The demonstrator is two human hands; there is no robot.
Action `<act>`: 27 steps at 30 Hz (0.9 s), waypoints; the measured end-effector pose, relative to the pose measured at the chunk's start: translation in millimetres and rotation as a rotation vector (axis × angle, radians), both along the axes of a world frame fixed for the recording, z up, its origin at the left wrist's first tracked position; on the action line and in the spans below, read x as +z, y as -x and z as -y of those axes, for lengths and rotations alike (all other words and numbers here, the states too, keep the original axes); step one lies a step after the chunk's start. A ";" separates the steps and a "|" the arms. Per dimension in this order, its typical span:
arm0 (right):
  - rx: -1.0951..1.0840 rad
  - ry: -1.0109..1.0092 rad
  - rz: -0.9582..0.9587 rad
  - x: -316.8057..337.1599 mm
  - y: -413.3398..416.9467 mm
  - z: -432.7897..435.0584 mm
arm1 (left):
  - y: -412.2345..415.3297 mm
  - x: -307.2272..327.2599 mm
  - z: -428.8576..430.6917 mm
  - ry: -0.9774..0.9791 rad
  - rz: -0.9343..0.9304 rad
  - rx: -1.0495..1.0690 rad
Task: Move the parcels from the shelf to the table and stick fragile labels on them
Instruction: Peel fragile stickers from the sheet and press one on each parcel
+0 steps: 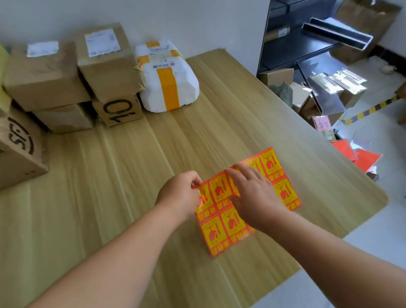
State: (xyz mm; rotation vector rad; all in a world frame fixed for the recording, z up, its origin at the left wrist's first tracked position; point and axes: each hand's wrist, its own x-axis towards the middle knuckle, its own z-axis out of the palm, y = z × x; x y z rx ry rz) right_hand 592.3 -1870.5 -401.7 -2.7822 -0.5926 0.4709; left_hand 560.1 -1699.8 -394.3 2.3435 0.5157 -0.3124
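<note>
Fragile label sheet [219, 229] laid flat on table [125, 186]. Sheet's far-left corner pinched by left hand [181, 195], fingers curled on it. Sheet's middle pressed by right hand [253, 198], fingers straight, slightly spread. White parcel with yellow tape [168, 82] placed well beyond sheet, at wall. Brown cardboard parcels [106, 61] stacked beyond sheet to left, beside white parcel. Shelf [310, 44] seen beyond sheet to right, off table.

the right hand [253, 196] hides the middle stickers of the label sheet [213, 234], and the left hand [180, 195], fingers curled, hides the sheet's upper left corner. far left of the sheet the sf box [3, 153] runs off the picture's edge, and beyond the sheet a parcel's shipping label [103, 42] is too blurred to read.
</note>
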 end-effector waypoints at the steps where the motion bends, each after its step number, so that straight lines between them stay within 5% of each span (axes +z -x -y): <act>1: 0.003 -0.008 0.042 9.1 -1.5 -2.3 | 4.0 11.6 -2.4 -0.038 0.025 -0.017; 7: 0.070 0.039 0.134 69.5 -13.9 -6.4 | 27.0 82.2 -26.1 -0.143 0.131 -0.043; 11: 0.013 -0.001 0.026 105.4 -12.4 -10.2 | 41.8 119.9 -44.9 -0.084 0.273 0.164; 15: -0.228 -0.334 -0.154 136.9 -9.5 -20.0 | 57.7 145.8 -60.9 0.017 0.332 0.426; 20: -0.517 -0.902 -0.527 171.2 1.2 -37.8 | 84.3 167.9 -60.5 0.303 0.147 0.576; 23: -0.562 -1.034 -0.602 180.7 3.5 -51.1 | 95.2 178.5 -57.4 0.627 -0.011 0.553; 27: -0.589 -1.109 -0.642 182.7 5.2 -67.0 | 102.1 184.9 -60.3 0.632 -0.009 0.501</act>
